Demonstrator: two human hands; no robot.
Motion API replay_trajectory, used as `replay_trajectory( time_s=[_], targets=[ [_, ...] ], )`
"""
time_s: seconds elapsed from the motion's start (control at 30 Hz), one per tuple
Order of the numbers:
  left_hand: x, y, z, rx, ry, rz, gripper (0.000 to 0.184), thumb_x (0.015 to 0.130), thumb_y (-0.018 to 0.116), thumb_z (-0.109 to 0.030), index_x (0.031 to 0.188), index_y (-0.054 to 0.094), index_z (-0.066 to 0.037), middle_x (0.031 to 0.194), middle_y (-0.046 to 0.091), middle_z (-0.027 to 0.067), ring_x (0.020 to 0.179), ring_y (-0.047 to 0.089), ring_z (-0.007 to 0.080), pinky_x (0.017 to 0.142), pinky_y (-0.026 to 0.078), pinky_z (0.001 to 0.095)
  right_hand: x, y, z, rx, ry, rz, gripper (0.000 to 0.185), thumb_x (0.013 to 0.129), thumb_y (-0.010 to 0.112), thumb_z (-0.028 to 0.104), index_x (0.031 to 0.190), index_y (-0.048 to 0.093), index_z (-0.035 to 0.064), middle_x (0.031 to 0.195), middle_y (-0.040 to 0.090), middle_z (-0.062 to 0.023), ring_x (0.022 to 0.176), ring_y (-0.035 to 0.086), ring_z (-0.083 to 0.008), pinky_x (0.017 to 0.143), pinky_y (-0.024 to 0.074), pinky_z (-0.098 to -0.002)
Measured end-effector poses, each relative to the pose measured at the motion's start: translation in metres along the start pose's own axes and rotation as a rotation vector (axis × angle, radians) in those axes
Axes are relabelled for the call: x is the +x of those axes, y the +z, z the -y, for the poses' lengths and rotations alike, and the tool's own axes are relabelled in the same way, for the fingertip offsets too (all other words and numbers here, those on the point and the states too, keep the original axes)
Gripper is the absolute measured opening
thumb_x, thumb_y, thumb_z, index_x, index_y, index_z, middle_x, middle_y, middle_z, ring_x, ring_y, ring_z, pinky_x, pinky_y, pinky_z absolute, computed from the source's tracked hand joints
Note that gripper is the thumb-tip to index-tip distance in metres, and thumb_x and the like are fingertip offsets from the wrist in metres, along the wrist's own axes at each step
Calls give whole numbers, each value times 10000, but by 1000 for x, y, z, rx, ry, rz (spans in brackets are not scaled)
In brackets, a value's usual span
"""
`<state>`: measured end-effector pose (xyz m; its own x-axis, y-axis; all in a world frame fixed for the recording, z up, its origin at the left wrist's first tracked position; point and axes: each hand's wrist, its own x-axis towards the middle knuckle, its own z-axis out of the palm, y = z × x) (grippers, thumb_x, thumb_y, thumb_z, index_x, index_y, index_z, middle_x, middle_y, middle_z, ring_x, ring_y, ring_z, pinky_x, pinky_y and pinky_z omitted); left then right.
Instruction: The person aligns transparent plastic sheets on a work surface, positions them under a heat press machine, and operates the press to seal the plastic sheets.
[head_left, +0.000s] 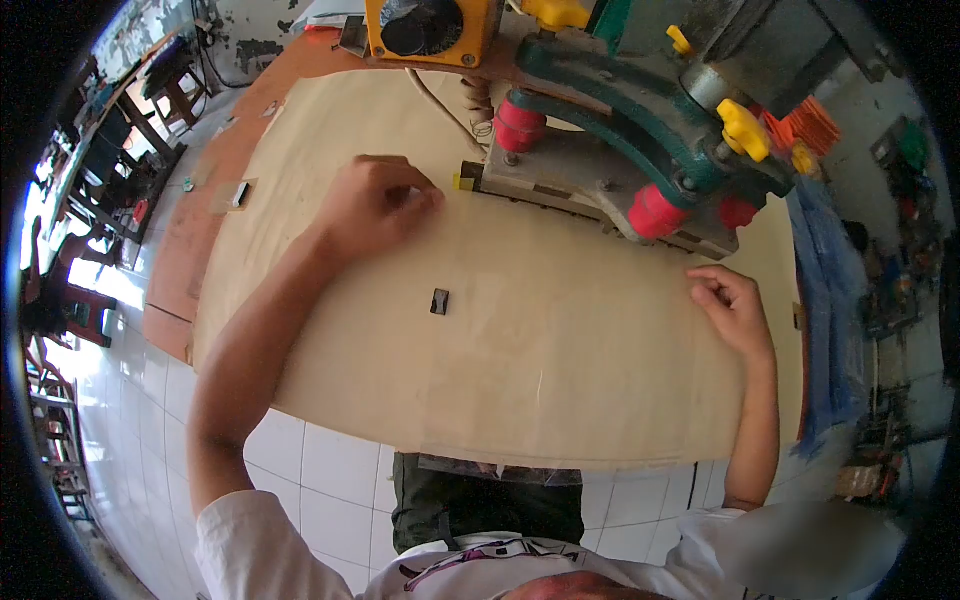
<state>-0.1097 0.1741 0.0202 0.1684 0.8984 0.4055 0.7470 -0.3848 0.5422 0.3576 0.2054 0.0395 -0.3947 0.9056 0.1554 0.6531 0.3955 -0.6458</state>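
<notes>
Our left hand (pixel 372 208) and right hand (pixel 735 312) curled, grips unclear; the dark piece (pixel 440 301) lay on the desk (pixel 600 365) at the left's five o'clock, where a careless sweep could shift it.

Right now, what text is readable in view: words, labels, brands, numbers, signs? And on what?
None readable.
White shirt: dark and pink print on the front, cut off and too distorted to read.
Yellow control box: no lettering can be made out around its dark round face.
Small black rectangular piece on the tabletop: too small to tell whether it is marked.
</notes>
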Motion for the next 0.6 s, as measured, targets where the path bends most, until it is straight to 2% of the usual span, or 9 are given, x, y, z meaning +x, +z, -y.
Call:
replay_trajectory(
  time_s=[0.03,0.1,0.13,0.17,0.23,0.27,0.33,0.5,0.6],
  targets=[
    [1,0,4,2,3,-3,126,815,706,-167,856,747,-55,705,640,94,601,607,232,572,488,334,-1,-2,-1,44,-13,0,127,859,679,115,942,696,19,692,608,-3,634,531,-84,592,443,-259],
    [6,-5,17,103,-57,-283,141,816,701,-179,815,743,-44,707,648,96,619,625,224,609,499,333,-1,-15,-15,83,-6,-5,122,869,674,131,897,683,13,704,612,0,649,537,-84,594,438,-253],
    [6,-11,20,175,-165,-253,173,824,693,-218,879,718,-55,894,673,95,822,653,225,765,491,383,-2,-23,-25,124,6,-5,144,879,669,148,852,670,7,716,616,3,663,544,-84,597,434,-247],
    [5,-14,20,178,-163,-255,173,824,693,-218,879,718,-55,894,673,95,822,653,225,765,491,383,-1,-32,-40,125,3,-8,144,879,669,148,852,670,7,716,616,3,663,544,-84,597,434,-247],
    [3,-15,22,441,-174,-366,242,856,667,-237,979,628,-32,1110,605,155,1076,581,296,932,433,433,3,-44,-64,225,32,-281,211,876,692,206,795,644,18,710,605,10,687,550,-79,605,425,-234],
    [0,-11,28,444,-170,-362,242,856,667,-237,979,628,-32,1110,605,155,1076,581,296,932,433,433,4,-41,-58,229,34,-284,211,876,692,206,795,644,18,710,605,10,687,550,-79,605,425,-234],
    [1,-5,43,545,-333,-210,344,861,648,-309,1101,548,-83,1248,520,152,1236,471,333,1027,351,485,9,-40,-44,-81,43,-652,266,881,697,273,821,635,21,729,614,-21,702,580,-125,637,448,-268],
    [3,-5,44,454,-334,-271,431,855,649,-353,1181,507,-109,1256,515,155,1241,465,340,1027,353,501,15,-35,-84,-482,-2,-770,286,873,686,315,916,619,40,951,634,-131,925,587,-312,818,463,-431],
    [3,-5,43,475,-344,-249,458,847,656,-374,1192,504,-113,1251,520,145,1245,465,330,1038,347,488,17,-27,-87,-639,189,-544,237,844,678,291,913,615,74,990,609,-142,1000,547,-379,882,432,-507]
  ],
)
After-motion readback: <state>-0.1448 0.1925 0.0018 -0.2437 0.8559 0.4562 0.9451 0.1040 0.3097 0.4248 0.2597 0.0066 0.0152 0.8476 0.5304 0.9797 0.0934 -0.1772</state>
